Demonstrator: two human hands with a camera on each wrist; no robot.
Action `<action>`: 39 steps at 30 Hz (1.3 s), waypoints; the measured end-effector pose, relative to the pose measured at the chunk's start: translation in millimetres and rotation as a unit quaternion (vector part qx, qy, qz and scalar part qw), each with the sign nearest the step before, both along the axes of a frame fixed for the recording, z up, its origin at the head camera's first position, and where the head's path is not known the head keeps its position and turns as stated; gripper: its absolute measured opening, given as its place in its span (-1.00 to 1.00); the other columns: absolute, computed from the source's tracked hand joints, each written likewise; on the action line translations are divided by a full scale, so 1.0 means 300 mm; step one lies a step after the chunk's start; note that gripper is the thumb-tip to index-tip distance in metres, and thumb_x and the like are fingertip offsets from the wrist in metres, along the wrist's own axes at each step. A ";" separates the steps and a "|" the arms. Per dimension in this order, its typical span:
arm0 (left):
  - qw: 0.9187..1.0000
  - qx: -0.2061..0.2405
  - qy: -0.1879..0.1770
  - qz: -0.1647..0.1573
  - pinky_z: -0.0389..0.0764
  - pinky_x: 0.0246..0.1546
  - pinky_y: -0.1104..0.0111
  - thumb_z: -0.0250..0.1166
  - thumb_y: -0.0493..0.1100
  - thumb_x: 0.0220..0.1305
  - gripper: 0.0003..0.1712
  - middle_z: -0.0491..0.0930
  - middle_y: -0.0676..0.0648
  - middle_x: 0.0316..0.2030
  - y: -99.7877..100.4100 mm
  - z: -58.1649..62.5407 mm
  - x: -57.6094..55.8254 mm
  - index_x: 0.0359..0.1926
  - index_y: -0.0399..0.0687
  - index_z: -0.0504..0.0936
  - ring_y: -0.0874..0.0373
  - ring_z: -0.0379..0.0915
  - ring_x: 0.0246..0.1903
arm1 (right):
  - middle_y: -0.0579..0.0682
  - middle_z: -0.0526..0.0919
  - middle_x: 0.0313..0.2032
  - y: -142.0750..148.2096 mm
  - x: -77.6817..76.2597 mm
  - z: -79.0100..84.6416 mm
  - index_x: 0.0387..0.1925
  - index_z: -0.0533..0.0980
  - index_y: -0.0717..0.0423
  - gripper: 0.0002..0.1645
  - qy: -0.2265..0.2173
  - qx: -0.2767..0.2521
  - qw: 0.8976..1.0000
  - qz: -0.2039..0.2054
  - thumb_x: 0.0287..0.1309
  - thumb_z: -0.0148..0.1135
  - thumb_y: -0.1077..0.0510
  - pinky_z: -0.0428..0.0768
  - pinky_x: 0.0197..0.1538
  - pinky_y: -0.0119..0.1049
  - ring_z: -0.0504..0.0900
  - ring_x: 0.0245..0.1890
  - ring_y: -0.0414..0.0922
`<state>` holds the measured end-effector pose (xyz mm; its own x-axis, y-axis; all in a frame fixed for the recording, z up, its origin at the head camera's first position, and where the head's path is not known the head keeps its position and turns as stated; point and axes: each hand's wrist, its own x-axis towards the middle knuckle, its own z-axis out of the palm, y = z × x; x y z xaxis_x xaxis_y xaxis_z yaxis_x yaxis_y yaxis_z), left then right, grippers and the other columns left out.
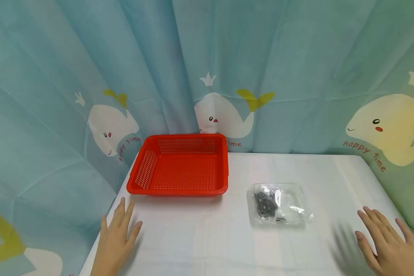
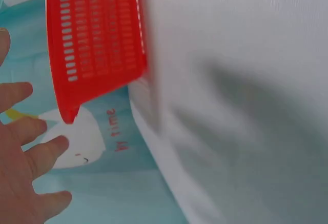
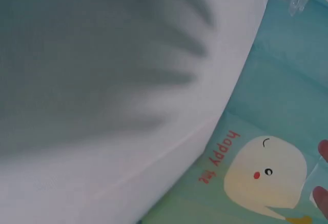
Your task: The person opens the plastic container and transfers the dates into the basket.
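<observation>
My left hand (image 1: 114,237) is spread over the left edge of the white table, holding nothing, just in front of a red plastic basket (image 1: 177,191). In the left wrist view the slotted side of the basket (image 2: 97,39) rises past the spread fingers. My right hand (image 1: 391,241) hovers at the right side of the table with its fingers apart and nothing in them. To its left lies a clear plastic box (image 1: 291,203) with dark grey pieces (image 1: 265,204) in its left part. Only two fingertips (image 3: 322,197) of the right hand show in the right wrist view.
A white cloth covers the table (image 1: 193,237). Behind it and along both sides hangs a blue-green curtain (image 1: 234,46) printed with white whales. The basket stands at the table's back left, near the curtain. Shadows of the hands fall on the cloth.
</observation>
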<state>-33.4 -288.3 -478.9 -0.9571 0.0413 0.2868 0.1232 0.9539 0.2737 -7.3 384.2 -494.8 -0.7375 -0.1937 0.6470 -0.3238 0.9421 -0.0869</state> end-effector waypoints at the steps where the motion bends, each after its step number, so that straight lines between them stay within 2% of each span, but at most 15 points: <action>1: 1.000 0.008 0.000 0.004 -0.14 0.49 -0.47 0.24 0.05 0.50 -0.21 0.18 -0.38 0.56 0.011 -0.004 0.007 0.61 -0.04 0.21 -0.46 0.26 0.42 | -0.37 0.14 0.56 -0.007 -0.001 -0.007 0.40 0.47 0.18 -0.18 0.024 -0.002 1.000 0.009 0.56 -0.19 -0.35 -0.06 0.69 0.09 -0.05 0.59 -0.52; 4: 0.999 0.029 -0.004 0.018 -0.03 0.49 -0.43 0.24 0.02 0.50 -0.25 0.27 -0.38 0.52 0.042 -0.014 0.029 0.57 -0.09 0.27 -0.45 0.30 0.40 | -0.24 0.38 0.47 -0.035 -0.008 -0.037 0.16 0.62 0.33 -0.20 0.097 -0.023 0.995 0.028 0.53 -0.09 -0.31 0.07 0.68 -0.02 0.15 0.55 -0.47; 7: 0.998 0.056 -0.008 0.027 0.12 0.41 -0.43 0.26 -0.03 0.49 -0.29 0.38 -0.37 0.46 0.071 -0.017 0.044 0.54 -0.13 0.32 -0.39 0.35 0.39 | 0.03 0.63 0.29 -0.067 -0.009 -0.060 0.00 0.67 0.39 -0.26 0.134 -0.049 0.989 0.027 0.51 -0.02 -0.24 0.13 0.66 -0.14 0.25 0.51 -0.48; 10: 0.996 0.083 -0.011 0.033 0.24 0.34 -0.42 0.25 -0.07 0.50 -0.35 0.48 -0.33 0.40 0.099 -0.021 0.050 0.50 -0.15 0.37 -0.35 0.45 0.34 | 0.22 0.74 0.11 -0.101 -0.007 -0.070 -0.06 0.68 0.39 -0.29 0.135 -0.073 0.988 0.016 0.50 0.01 -0.22 0.15 0.65 -0.24 0.26 0.48 -0.54; 15: 0.989 0.136 -0.021 0.048 0.41 0.29 -0.31 0.21 -0.09 0.54 -0.43 0.61 -0.25 0.30 0.160 -0.038 0.051 0.48 -0.09 0.43 -0.34 0.57 0.24 | 0.22 0.78 0.04 -0.166 -0.016 -0.081 -0.09 0.70 0.38 -0.32 0.149 -0.105 0.983 0.015 0.50 0.04 -0.19 0.19 0.59 -0.40 0.34 0.46 -0.50; 17: 0.983 0.172 -0.036 0.050 0.46 0.29 -0.27 0.18 -0.07 0.57 -0.44 0.64 -0.20 0.29 0.189 -0.043 0.048 0.49 -0.06 0.43 -0.30 0.58 0.24 | 0.23 0.79 0.00 -0.188 -0.023 -0.087 -0.11 0.71 0.37 -0.35 0.160 -0.108 0.981 0.022 0.49 0.05 -0.17 0.19 0.56 -0.45 0.38 0.45 -0.46; 20: 0.968 0.232 -0.071 0.059 0.47 0.33 -0.16 0.14 -0.03 0.60 -0.46 0.67 -0.09 0.26 0.232 -0.047 0.041 0.50 -0.01 0.43 -0.15 0.59 0.28 | 0.25 0.80 -0.06 -0.216 -0.032 -0.094 -0.14 0.71 0.37 -0.36 0.164 -0.105 0.980 0.029 0.49 0.04 -0.15 0.18 0.55 -0.48 0.51 0.41 -0.30; 23: 0.951 0.284 -0.098 0.074 0.50 0.34 -0.02 0.12 -0.04 0.61 -0.50 0.70 0.02 0.21 0.272 -0.049 0.033 0.47 0.04 0.46 0.01 0.61 0.22 | 0.29 0.78 -0.14 -0.244 -0.039 -0.095 -0.13 0.71 0.36 -0.35 0.149 -0.094 0.984 0.036 0.51 0.00 -0.15 0.13 0.54 -0.52 0.66 0.18 0.02; 26: 0.927 0.353 -0.103 0.069 0.58 0.24 0.27 0.17 -0.11 0.58 -0.55 0.73 0.04 0.15 0.307 -0.058 0.021 0.41 0.02 0.52 0.13 0.64 0.11 | 0.29 0.76 -0.16 -0.275 -0.044 -0.095 -0.11 0.71 0.33 -0.34 0.126 -0.085 0.987 0.047 0.54 -0.04 -0.16 0.12 0.49 -0.54 0.61 -0.04 0.21; 29: 0.889 0.443 -0.107 0.034 0.61 0.10 0.51 0.21 -0.19 0.55 -0.58 0.74 -0.10 0.09 0.340 -0.075 0.005 0.35 -0.12 0.55 0.18 0.69 0.01 | 0.26 0.75 -0.14 -0.306 -0.053 -0.095 -0.08 0.70 0.31 -0.36 0.116 -0.075 0.988 0.068 0.56 -0.09 -0.13 0.32 0.28 -0.38 0.58 -0.09 0.24; 30: 0.873 0.475 -0.109 0.018 0.62 0.06 0.53 0.21 -0.22 0.54 -0.58 0.73 -0.16 0.08 0.352 -0.082 0.000 0.33 -0.19 0.55 0.19 0.70 -0.02 | 0.26 0.75 -0.12 -0.317 -0.055 -0.095 -0.07 0.70 0.31 -0.38 0.111 -0.072 0.988 0.077 0.56 -0.10 -0.11 0.30 0.25 -0.37 0.58 -0.08 0.24; 33: 0.825 0.549 -0.135 -0.017 0.66 0.00 0.48 0.19 -0.27 0.52 -0.59 0.69 -0.32 0.07 0.384 -0.102 -0.017 0.30 -0.35 0.52 0.17 0.72 -0.09 | 0.24 0.74 -0.08 -0.347 -0.068 -0.093 -0.02 0.69 0.30 -0.40 0.103 -0.066 0.987 0.103 0.56 -0.13 -0.06 0.37 0.04 -0.14 0.59 -0.06 0.22; 36: 0.787 0.590 -0.178 -0.027 0.68 -0.02 0.40 0.18 -0.26 0.50 -0.56 0.67 -0.37 0.08 0.420 -0.107 -0.036 0.30 -0.39 0.49 0.15 0.70 -0.12 | 0.23 0.73 -0.02 -0.377 -0.075 -0.089 0.04 0.67 0.30 -0.40 0.079 -0.067 0.988 0.117 0.57 -0.15 -0.06 0.39 0.02 -0.09 0.59 -0.02 0.20; 37: 0.777 0.598 -0.195 -0.028 0.69 -0.01 0.40 0.18 -0.25 0.50 -0.54 0.66 -0.37 0.09 0.434 -0.106 -0.043 0.31 -0.39 0.48 0.14 0.70 -0.11 | 0.22 0.73 0.00 -0.386 -0.077 -0.087 0.06 0.66 0.29 -0.39 0.071 -0.066 0.988 0.116 0.57 -0.16 -0.08 0.37 -0.03 -0.02 0.59 0.00 0.19; 39: 0.759 0.611 -0.225 -0.030 0.69 0.00 0.40 0.18 -0.22 0.47 -0.51 0.66 -0.34 0.11 0.463 -0.103 -0.058 0.33 -0.36 0.46 0.14 0.68 -0.09 | 0.20 0.72 0.03 -0.404 -0.080 -0.082 0.08 0.66 0.26 -0.38 0.056 -0.066 0.989 0.116 0.59 -0.15 -0.11 0.38 0.01 -0.01 0.59 0.03 0.19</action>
<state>-50.9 -149.4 -509.8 -0.9763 0.0545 -0.2093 -0.2120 -0.0486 0.9761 -31.3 263.0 -519.4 -0.6056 -0.2572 0.7531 -0.5441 0.8244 -0.1560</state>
